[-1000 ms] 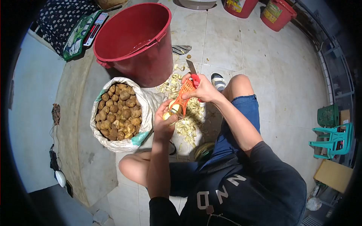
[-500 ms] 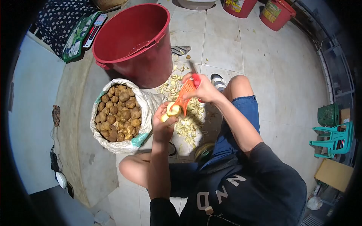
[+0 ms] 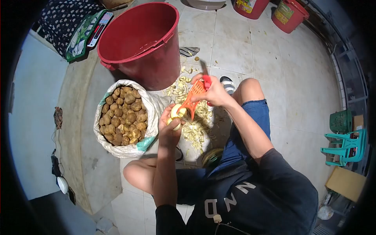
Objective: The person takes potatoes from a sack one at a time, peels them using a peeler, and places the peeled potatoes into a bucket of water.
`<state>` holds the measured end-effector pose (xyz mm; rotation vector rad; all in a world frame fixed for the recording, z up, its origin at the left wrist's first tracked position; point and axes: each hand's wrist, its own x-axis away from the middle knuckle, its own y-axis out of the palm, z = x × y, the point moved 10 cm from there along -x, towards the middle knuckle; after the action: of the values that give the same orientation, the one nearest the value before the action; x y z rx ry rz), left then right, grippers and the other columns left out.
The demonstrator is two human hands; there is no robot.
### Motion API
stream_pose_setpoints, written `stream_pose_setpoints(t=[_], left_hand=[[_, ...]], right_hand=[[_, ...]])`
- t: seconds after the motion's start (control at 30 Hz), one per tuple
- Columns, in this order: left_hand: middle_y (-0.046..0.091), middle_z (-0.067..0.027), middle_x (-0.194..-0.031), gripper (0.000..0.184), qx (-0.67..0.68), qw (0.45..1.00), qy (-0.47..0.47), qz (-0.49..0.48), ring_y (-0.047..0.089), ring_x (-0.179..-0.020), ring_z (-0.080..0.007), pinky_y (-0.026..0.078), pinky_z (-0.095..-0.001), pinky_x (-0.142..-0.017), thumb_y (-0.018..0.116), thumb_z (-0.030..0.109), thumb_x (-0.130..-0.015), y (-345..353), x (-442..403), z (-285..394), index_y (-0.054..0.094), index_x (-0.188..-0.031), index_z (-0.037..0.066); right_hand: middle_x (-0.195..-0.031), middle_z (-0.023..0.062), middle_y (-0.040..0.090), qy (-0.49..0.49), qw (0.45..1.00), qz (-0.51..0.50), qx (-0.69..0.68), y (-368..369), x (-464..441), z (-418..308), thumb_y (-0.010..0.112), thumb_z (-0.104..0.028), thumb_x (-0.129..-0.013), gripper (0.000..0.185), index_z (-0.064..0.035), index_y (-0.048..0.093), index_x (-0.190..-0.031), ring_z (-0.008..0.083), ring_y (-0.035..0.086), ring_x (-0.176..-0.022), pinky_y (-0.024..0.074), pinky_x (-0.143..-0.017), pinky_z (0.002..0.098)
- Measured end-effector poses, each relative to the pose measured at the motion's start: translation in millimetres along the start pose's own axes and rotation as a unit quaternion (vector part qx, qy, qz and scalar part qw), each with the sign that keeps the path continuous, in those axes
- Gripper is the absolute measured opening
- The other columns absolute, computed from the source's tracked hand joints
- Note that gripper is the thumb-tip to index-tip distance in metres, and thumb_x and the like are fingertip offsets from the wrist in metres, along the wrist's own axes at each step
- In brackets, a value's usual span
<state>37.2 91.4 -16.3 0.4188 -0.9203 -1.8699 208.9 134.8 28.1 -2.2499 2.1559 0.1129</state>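
My left hand [image 3: 170, 127] is closed around a mostly peeled, pale yellow potato [image 3: 178, 111]. Held in my right hand [image 3: 217, 95] is an orange peeler [image 3: 195, 91], its lower end against the potato. The same hand also keeps a knife [image 3: 204, 69] with a red handle, its blade pointing away from me. Pale peelings [image 3: 192, 133] lie scattered on the floor below both hands. To the left of my left hand stands a white sack [image 3: 150, 103] full of brown unpeeled potatoes [image 3: 124, 113].
A large red tub [image 3: 160, 66] stands beyond the sack. Further off are a red bucket [image 3: 290, 17], another red bucket [image 3: 250, 11] and a whitish basin [image 3: 206, 4]. A digital scale [image 3: 100, 29] sits at upper left; a teal stool [image 3: 344, 147] is at right.
The potato has turned slightly in my left hand. My right hand, with peeler and knife, has shifted very little. The sack and tub stay put.
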Motion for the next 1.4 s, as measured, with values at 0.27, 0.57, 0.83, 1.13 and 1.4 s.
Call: stream_pose_setpoints(t=[0.27,0.57,0.83,1.13,1.4], left_hand=[[0.055,-0.0121,-0.114,0.054,0.046,0.999,0.003,0.008,0.056,-0.100,-0.0186,0.047,-0.0300,-0.082,0.065,0.004,-0.076,1,1,0,0.042,-0.125,-0.001],[0.051,-0.0124,-0.121,0.063,0.036,0.998,0.022,0.052,0.052,-0.107,-0.0194,0.044,-0.0312,-0.089,0.065,0.012,-0.080,4,6,-1,0.035,-0.135,-0.002],[0.051,-0.0133,-0.121,0.061,0.145,0.989,0.009,0.018,0.051,-0.101,-0.0197,0.044,-0.0262,-0.083,0.062,0.015,-0.087,-2,-3,6,0.035,-0.138,-0.006],[0.058,-0.0135,-0.116,0.060,0.077,0.996,0.034,0.007,0.059,-0.099,-0.0220,0.047,-0.0283,-0.078,0.071,0.015,-0.083,-5,-1,5,0.040,-0.131,-0.002],[0.062,-0.0139,-0.106,0.052,0.004,1.000,0.029,-0.011,0.063,-0.087,-0.0175,0.053,-0.0254,-0.070,0.075,0.007,-0.076,-6,-1,3,0.050,-0.120,-0.003]], right_hand=[[-0.081,0.0011,0.065,-0.028,0.999,-0.026,0.015,7,2,-7,0.086,-0.004,-0.067,0.045,-0.0034,0.056,-0.101,0.0065,0.059,-0.073,0.0488,-0.065,0.0233],[-0.081,0.0012,0.064,-0.078,0.997,0.011,0.019,-3,-1,-8,0.085,-0.005,-0.069,0.044,-0.0029,0.056,-0.102,0.0068,0.058,-0.070,0.0482,-0.064,0.0236],[-0.083,0.0008,0.065,-0.013,0.998,0.064,-0.006,-30,-8,12,0.086,-0.006,-0.068,0.043,-0.0031,0.057,-0.099,0.0069,0.060,-0.075,0.0500,-0.067,0.0239],[-0.082,-0.0041,0.060,0.005,0.999,-0.009,-0.050,2,-3,0,0.087,-0.011,-0.068,0.046,-0.0043,0.058,-0.104,0.0042,0.054,-0.074,0.0453,-0.067,0.0212],[-0.084,-0.0018,0.060,-0.017,1.000,0.017,0.021,-20,-13,7,0.087,-0.006,-0.066,0.046,-0.0024,0.058,-0.101,0.0070,0.055,-0.078,0.0465,-0.070,0.0235]])
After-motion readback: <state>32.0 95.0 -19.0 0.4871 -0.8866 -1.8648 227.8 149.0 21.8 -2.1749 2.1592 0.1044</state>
